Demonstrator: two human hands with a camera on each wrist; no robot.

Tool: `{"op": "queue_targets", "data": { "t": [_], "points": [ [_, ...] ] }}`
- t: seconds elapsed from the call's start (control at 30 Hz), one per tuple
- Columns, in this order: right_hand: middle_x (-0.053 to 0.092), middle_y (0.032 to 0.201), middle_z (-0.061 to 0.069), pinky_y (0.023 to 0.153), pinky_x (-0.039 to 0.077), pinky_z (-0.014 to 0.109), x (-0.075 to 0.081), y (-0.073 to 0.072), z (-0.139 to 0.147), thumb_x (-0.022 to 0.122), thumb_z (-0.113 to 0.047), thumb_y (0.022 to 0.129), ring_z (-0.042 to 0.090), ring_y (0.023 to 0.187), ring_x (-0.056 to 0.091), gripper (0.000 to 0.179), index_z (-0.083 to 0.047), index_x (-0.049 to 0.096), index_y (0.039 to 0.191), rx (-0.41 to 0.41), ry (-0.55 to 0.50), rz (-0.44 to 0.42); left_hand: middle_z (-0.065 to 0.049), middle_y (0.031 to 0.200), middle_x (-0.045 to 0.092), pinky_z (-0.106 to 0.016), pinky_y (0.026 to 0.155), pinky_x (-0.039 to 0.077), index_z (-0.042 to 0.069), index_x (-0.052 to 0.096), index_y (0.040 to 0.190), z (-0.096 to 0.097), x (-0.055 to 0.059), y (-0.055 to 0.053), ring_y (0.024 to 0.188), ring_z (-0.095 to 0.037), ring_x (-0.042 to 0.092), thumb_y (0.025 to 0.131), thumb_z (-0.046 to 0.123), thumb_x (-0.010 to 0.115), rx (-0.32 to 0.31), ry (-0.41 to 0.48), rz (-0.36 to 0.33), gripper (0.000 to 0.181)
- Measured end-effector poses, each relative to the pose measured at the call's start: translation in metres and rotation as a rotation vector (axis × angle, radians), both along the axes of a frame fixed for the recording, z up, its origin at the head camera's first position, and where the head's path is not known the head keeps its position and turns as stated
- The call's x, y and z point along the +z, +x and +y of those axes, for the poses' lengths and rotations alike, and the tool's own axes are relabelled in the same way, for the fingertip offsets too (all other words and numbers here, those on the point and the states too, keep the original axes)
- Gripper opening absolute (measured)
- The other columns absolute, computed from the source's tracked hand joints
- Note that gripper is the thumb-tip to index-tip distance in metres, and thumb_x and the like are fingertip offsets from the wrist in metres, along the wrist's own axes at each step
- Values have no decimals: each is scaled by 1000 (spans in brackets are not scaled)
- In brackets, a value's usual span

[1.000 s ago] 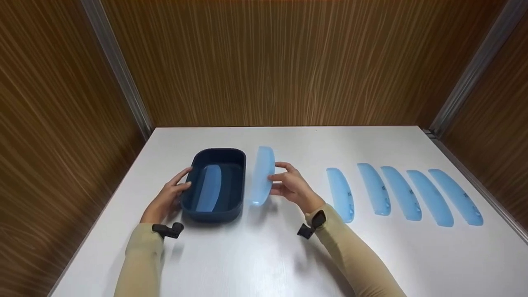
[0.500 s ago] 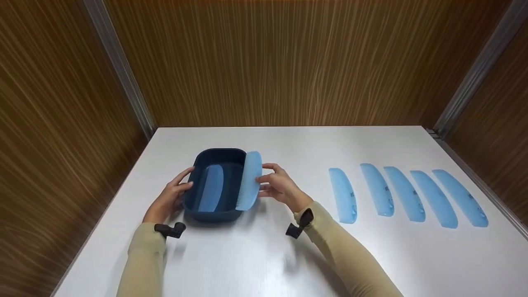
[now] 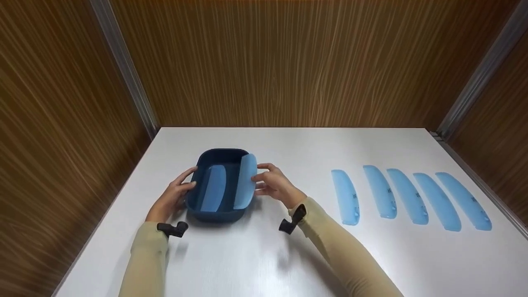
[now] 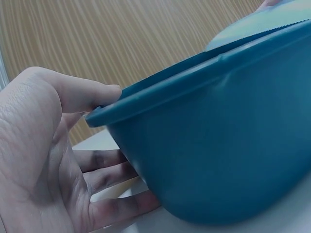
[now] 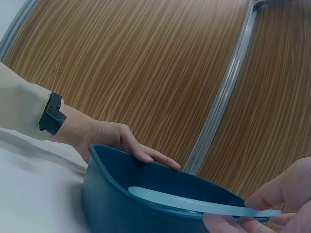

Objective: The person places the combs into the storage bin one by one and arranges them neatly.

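A dark blue plastic tub [image 3: 218, 217] stands on the left part of the white table. My left hand [image 3: 168, 199] holds its left side; in the left wrist view the thumb lies on the rim and the fingers touch the outer wall. My right hand [image 3: 277, 185] pinches a light blue comb [image 3: 246, 181] by its curved back, between thumb and fingers. This comb is tilted over the tub's right rim, its toothed edge toward the inside. Another blue comb [image 3: 215, 188] lies flat on the tub's floor.
Several more light blue combs lie in a slanted row on the right of the table [image 3: 264, 264], the nearest comb [image 3: 345, 197] a little apart from the others. Wood-patterned panels [image 3: 284, 62] enclose the back and sides.
My right hand has carried its comb leftward, from beside the tub to over its right rim. The left hand has kept its hold on the tub.
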State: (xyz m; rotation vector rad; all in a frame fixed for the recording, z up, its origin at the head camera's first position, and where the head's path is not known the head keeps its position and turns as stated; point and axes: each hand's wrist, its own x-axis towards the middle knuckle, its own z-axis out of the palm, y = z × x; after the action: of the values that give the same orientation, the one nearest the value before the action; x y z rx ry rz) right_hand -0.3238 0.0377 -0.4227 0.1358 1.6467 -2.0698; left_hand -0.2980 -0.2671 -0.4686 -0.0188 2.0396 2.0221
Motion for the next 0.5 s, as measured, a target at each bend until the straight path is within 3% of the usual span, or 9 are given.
{"op": "queue_targets", "data": {
  "t": [0.27, 0.5],
  "points": [
    [58, 97, 19, 53, 52, 32, 10, -2, -6, 60, 7, 79, 26, 73, 63, 56, -5, 40, 129, 2, 108, 21, -21, 144, 31, -52, 93, 37, 31, 27, 146, 2, -1, -5, 126, -37, 38, 96, 19, 50, -12, 37, -2, 57],
    [55, 91, 17, 52, 52, 32, 16, -4, -18, 58, 11, 78, 23, 64, 60, 59, -2, 37, 131, -13, 191, 38, -26, 144, 28, -49, 93, 38, 23, 19, 149, 7, 12, 4, 127, -40, 36, 94, 20, 55, -51, 72, -12, 66]
  ]
}}
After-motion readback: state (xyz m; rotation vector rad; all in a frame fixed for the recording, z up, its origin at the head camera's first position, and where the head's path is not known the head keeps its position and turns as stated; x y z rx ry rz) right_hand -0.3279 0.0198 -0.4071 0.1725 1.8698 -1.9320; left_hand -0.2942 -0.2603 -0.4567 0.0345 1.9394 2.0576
